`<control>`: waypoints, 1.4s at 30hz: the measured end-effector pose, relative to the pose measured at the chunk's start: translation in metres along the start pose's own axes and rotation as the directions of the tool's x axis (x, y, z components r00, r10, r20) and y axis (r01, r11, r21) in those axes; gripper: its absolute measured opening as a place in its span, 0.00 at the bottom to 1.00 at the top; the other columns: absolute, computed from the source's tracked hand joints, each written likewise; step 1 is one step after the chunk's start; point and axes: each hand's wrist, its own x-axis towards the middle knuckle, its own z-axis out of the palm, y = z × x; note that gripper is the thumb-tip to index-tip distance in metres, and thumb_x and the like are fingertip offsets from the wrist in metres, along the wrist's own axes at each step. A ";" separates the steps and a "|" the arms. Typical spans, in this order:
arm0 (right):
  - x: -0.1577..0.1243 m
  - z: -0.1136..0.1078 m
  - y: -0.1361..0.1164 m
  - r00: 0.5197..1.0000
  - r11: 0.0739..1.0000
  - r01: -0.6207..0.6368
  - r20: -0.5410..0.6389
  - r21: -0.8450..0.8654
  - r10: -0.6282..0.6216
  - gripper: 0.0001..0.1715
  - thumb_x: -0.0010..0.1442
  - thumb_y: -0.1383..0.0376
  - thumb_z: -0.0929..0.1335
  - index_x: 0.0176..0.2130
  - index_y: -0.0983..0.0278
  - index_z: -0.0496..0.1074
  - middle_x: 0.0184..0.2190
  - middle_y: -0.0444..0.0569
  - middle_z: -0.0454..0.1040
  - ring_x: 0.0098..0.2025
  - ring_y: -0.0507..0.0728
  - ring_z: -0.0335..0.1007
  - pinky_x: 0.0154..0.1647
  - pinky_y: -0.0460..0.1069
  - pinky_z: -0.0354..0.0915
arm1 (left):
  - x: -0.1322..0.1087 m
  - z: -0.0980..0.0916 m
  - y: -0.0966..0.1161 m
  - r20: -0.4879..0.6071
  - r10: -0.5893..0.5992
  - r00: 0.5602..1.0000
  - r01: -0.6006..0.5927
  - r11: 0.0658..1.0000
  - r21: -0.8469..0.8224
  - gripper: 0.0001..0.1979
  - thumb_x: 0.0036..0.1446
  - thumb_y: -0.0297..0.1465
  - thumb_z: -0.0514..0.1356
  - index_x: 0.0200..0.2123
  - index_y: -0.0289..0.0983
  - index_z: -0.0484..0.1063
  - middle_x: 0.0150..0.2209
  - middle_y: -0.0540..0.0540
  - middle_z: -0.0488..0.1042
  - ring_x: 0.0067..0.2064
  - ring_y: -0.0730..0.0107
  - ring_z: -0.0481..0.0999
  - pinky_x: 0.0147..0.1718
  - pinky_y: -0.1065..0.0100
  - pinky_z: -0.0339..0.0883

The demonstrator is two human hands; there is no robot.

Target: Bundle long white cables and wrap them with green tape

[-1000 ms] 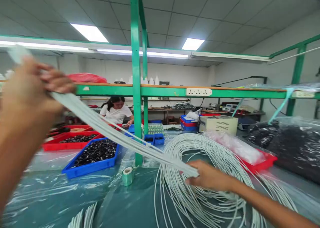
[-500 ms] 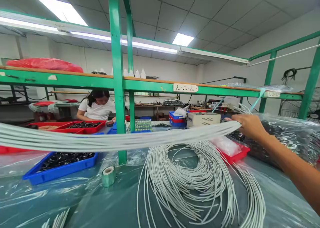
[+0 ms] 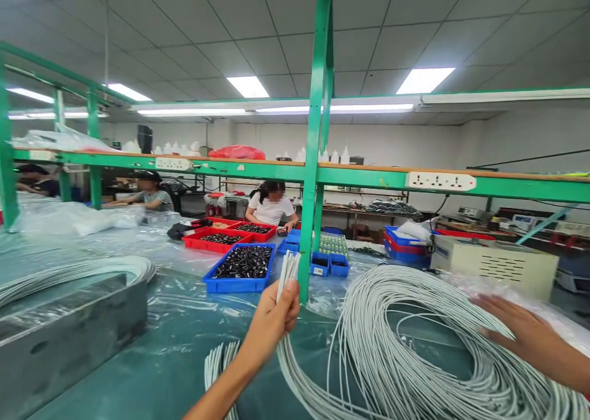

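White wires [image 3: 289, 269] are held as a bundle in the left hand [image 3: 275, 312], whose grip is clenched around them just below their tips. With that hand taken as the centre of the dial, the tips are raised towards twelve o'clock, clear of the tabletop [image 3: 168, 361], while the lower lengths are curved away towards five o'clock. At three to four o'clock, a large coil [image 3: 369, 340] of similar wire is spread on the tabletop. Its far right side is partly covered by the right hand [image 3: 514, 328], at three o'clock, whose grip is released, with fingers extended; whether the coil is touched cannot be told. A short wire bunch [image 3: 214, 364] is seen at eight o'clock, partly hidden by the left forearm. At nine o'clock a grey metal block [image 3: 83, 340] is placed, with a second coil [image 3: 133, 265] looped behind it. Small black parts are contained in a blue tray [image 3: 209, 286] at ten o'clock. At twelve o'clock, well beyond, a co-worker [image 3: 271, 210] in a white top is seated.
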 end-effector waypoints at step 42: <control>0.031 0.038 -0.319 0.565 0.573 0.781 0.110 0.247 -0.818 0.42 0.59 0.45 0.56 0.63 0.64 0.43 0.61 0.49 0.50 0.62 0.61 0.43 0.63 0.59 0.43 | -0.030 -0.009 0.012 0.261 0.011 0.965 -0.023 0.999 0.043 0.19 0.58 0.44 0.49 0.23 0.36 0.57 0.19 0.55 0.54 0.20 0.80 0.53 0.19 0.74 0.50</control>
